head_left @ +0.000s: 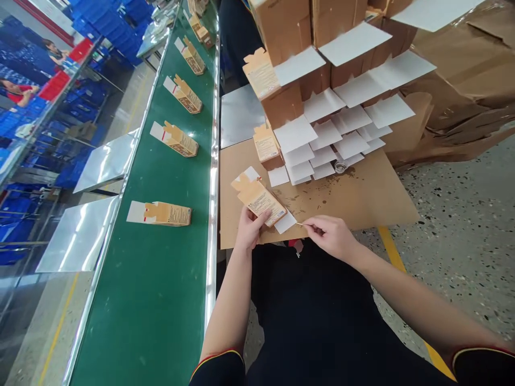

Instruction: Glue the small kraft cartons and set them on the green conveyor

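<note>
My left hand (252, 226) is wrapped round a small orange-brown carton (263, 202) with printed text. Its white flaps stick out at both ends, one of them towards my right hand. With thumb and fingers pinched together, my right hand (328, 234) grips a thin pale stick (300, 223), whose tip meets the corner of the white flap (286, 222). Whether that tip presses on the flap I cannot tell. Behind, a stack of cartons (267, 146) lies with rows of white flaps (295, 134) facing me. A small round metal-looking object (340, 166) sits by the lowest flaps.
To the left runs a green conveyor belt (161, 279) with a metal rail, carrying several cartons (177, 213) in a line. A brown cardboard sheet (362, 198) with dark wet-looking spots covers my work surface. Crumpled brown wrapping (475, 86) lies right. People sit at far-left benches among blue bins.
</note>
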`<state>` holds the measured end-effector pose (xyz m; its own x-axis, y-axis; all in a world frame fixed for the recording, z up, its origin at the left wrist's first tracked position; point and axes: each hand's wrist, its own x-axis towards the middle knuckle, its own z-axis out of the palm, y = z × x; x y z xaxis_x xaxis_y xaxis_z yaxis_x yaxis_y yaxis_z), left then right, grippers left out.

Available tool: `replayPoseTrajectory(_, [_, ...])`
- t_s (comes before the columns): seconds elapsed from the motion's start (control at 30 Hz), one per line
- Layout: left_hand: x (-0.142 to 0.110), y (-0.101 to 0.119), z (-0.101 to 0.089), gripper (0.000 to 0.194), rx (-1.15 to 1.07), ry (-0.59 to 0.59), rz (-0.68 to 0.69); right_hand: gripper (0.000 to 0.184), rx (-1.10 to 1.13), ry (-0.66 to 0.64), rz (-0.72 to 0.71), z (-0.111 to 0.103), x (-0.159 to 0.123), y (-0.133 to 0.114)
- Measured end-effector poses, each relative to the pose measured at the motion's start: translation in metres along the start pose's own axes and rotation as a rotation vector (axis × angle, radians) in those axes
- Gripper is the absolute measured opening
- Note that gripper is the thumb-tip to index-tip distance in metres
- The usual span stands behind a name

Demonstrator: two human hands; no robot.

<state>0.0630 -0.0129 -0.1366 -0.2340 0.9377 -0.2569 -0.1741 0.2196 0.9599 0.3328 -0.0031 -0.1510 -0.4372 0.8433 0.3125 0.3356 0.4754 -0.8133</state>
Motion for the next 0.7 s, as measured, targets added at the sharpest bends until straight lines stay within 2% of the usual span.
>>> replayPoseTrajectory(0.1, [0.004, 0.003, 0.000, 0.075, 0.002, -0.006, 0.015, 0.027, -0.027, -0.057, -0.031, 0.015, 0.003, 0.004])
replayPoseTrajectory(0.2, [0.002, 0.004, 0.002, 0.077, 0.025, -0.017, 0.035, 0.028, -0.030, -0.086, -0.055, 0.014, 0.004, 0.006])
replayPoseTrajectory(0.33, [-0.010, -0.005, 0.008, 0.079, 0.106, 0.009, 0.112, 0.027, 0.001, -0.025, 0.024, -0.005, 0.002, 0.002])
replayPoseTrajectory(0.5, [-0.030, -0.022, 0.016, 0.079, 0.291, 0.054, 0.258, 0.022, 0.018, 0.131, 0.149, -0.038, -0.010, 0.005])
replayPoseTrajectory(0.6, [-0.034, -0.026, 0.018, 0.080, 0.340, 0.056, 0.267, 0.021, 0.003, 0.191, 0.183, -0.053, -0.018, 0.009])
replayPoseTrajectory(0.7, [-0.032, -0.025, 0.019, 0.078, 0.363, 0.046, 0.239, 0.022, -0.005, 0.221, 0.199, -0.059, -0.023, 0.009])
